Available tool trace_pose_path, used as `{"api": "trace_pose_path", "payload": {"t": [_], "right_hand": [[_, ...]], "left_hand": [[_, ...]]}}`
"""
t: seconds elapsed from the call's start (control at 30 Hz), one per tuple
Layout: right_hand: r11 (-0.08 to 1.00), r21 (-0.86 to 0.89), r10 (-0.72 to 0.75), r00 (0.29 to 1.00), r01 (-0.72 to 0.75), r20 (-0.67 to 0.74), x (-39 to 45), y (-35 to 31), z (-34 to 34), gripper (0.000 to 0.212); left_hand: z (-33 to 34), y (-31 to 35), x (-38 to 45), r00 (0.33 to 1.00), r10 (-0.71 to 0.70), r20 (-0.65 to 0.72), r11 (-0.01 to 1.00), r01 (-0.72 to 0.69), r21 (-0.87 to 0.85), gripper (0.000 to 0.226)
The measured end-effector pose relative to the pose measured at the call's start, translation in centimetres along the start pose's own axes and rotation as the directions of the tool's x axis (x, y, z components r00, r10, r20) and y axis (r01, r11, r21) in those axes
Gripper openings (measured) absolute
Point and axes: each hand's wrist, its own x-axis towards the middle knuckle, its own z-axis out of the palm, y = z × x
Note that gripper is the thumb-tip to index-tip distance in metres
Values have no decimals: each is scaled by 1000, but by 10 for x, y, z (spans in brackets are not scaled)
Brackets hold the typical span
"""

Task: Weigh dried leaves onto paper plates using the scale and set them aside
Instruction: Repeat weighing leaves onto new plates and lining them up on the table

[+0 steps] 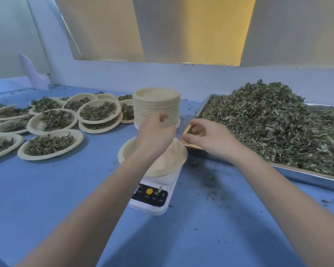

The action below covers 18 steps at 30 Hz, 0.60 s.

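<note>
An empty paper plate sits on the white scale on the blue table. The left hand hangs over it, grip loose and holding nothing. The right hand pinches something small beside the tray of dried leaves. Filled plates lie to the left.

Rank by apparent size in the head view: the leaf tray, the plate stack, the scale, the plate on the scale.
1. Leaf tray.
2. Plate on the scale and plate stack: look alike, unsure.
3. Scale, mostly covered.
</note>
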Motion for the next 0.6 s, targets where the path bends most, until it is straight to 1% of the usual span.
{"api": "trace_pose_path", "payload": {"t": [0.07,0.17,0.27,0.33,0.37,0.43,0.47,0.5,0.53,0.6], "right_hand": [[986,-144,76,996,-81,-46,-2,17,-22,52],[894,-405,212,977,-191,5,-6,43,-59,61],[800,-545,312,950,-252,19,-11,69,-87,72],[742,-604,375,927,-292,13,-11,86,-101,80],[706,-630,427,904,-324,14,-9,94,-106,84],[634,-668,566,823,-391,56,-6,106,-113,90],[620,-665,625,775,-417,96,-5,112,-114,88],[630,-638,656,742,-442,134,-3,116,-113,80],[654,-601,662,732,-460,159,0,122,-110,72],[701,-560,626,757,-442,186,6,131,-101,60]], "left_hand": [[32,18,3,995,35,92,999,-35,4,34],[80,35,10,973,-4,232,1000,3,4,33],[123,43,20,934,-42,355,997,16,76,40],[147,46,31,916,-56,397,987,-9,161,45],[156,46,38,910,-80,407,976,-12,218,45],[170,44,52,896,-172,411,927,6,375,45],[175,42,59,884,-233,406,888,23,460,47],[178,40,64,868,-291,401,846,38,532,50],[182,37,68,852,-334,403,810,40,586,52],[191,34,73,831,-348,434,773,-7,634,59]]}}
